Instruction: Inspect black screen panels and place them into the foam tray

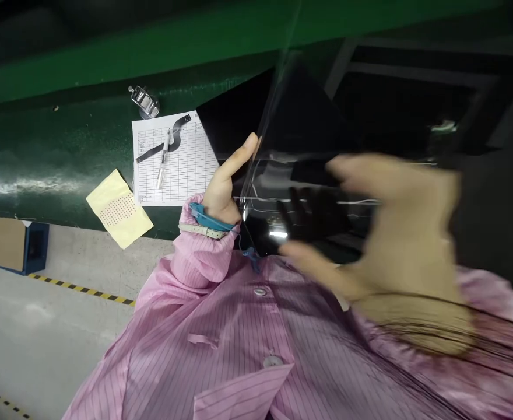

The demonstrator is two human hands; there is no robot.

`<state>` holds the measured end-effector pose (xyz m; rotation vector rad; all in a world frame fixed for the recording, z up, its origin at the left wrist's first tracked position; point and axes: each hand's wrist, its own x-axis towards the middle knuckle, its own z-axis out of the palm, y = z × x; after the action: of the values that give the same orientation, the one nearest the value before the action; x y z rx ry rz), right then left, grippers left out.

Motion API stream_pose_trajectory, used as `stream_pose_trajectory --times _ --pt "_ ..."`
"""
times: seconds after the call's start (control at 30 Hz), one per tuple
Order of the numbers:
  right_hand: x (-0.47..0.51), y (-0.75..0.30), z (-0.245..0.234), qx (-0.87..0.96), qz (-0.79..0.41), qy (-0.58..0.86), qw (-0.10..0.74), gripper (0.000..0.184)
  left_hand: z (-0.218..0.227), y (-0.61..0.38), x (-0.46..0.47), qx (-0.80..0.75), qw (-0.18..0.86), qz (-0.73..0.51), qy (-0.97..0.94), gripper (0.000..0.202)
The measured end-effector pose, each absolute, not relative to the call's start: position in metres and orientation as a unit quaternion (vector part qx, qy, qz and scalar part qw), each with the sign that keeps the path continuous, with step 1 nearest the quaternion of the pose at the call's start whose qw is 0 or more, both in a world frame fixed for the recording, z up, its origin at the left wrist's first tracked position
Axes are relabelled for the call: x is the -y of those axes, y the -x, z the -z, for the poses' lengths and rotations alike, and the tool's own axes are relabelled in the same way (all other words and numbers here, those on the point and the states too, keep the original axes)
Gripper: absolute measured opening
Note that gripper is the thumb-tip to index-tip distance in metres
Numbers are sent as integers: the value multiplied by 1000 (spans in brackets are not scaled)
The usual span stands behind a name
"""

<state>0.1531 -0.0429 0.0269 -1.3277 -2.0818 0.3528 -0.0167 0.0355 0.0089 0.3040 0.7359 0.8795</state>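
My left hand (227,185) grips the near left edge of a large black glossy panel (311,111), its thumb lying along the edge. A clear, shiny edge like transparent film runs up along the panel beside that thumb; whether it is a separate sheet I cannot tell. Over the right part of the panel, my right hand (396,221) is smeared by motion, with thumb and fingers apart and nothing visible between them. The panel mirrors dark finger shapes below it. A blue wrist strap (210,219) circles my left wrist.
On the green bench (64,146) lie a printed form (182,175), a pen (164,157), a black strip (149,153), a yellow sheet with red dots (119,209) and a small metal object (144,102). A blue-edged box (33,248) stands below the bench at left.
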Motion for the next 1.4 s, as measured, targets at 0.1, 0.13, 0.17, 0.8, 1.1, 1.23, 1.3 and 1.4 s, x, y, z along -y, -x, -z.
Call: stream_pose_trajectory --times 0.1,0.13,0.17,0.8,1.1,1.23,1.3,1.4 --pt "54 -125 -24 828 -55 469 302 65 -12 10 -36 -356 810 -445 -141 38" --pt "56 -118 -23 822 -41 478 306 56 -13 8 -37 -363 801 -455 -139 37" --pt "56 -114 -22 814 -35 485 317 46 -14 6 -37 -371 793 -464 -134 37" --pt "46 -146 -15 821 -161 379 396 23 -24 5 -38 -313 845 -423 -90 41" --pt "47 -140 -20 818 -224 428 313 17 -33 1 -34 -316 837 -434 -105 42" --pt "46 -144 -22 811 -258 425 308 10 -30 4 -34 -286 842 -432 -150 50" --pt "45 -150 -24 815 -279 414 295 9 -31 5 -34 -296 841 -426 -155 52" --pt "43 -157 -29 818 -301 397 288 16 -36 6 -34 -312 840 -419 -151 53"
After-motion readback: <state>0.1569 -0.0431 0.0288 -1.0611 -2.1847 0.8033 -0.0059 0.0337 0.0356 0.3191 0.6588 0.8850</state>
